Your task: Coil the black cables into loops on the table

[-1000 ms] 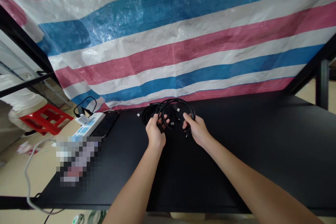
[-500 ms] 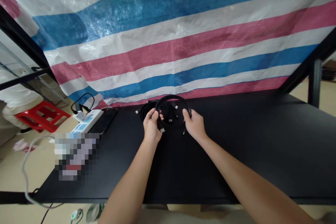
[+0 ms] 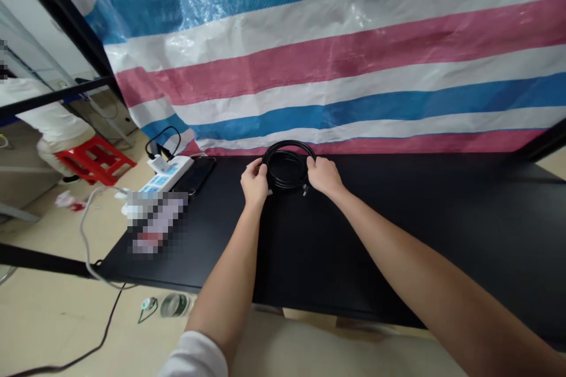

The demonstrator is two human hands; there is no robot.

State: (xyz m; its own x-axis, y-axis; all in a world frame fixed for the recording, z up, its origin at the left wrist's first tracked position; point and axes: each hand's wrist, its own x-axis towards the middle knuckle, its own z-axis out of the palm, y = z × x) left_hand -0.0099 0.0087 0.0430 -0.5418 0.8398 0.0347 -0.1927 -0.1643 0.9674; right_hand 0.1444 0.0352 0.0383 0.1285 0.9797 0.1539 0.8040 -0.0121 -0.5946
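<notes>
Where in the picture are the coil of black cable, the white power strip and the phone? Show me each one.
Coil of black cable (image 3: 287, 168): head view, on the inner loops.
White power strip (image 3: 170, 172): head view, on the casing top.
Phone (image 3: 195, 175): head view, on the dark screen.

Power strip (image 3: 165, 174), apparently phone (image 3: 194, 175) beside it, striped tarp (image 3: 336, 59) behind.

A plain white cloth short sleeve (image 3: 193, 356) was on the left arm, with only its lower edge in frame. The bare left forearm (image 3: 225, 283) and bare right forearm (image 3: 420, 271) looked smooth and unmarked, as did the bare left hand (image 3: 254, 184) and bare right hand (image 3: 325, 177).
</notes>
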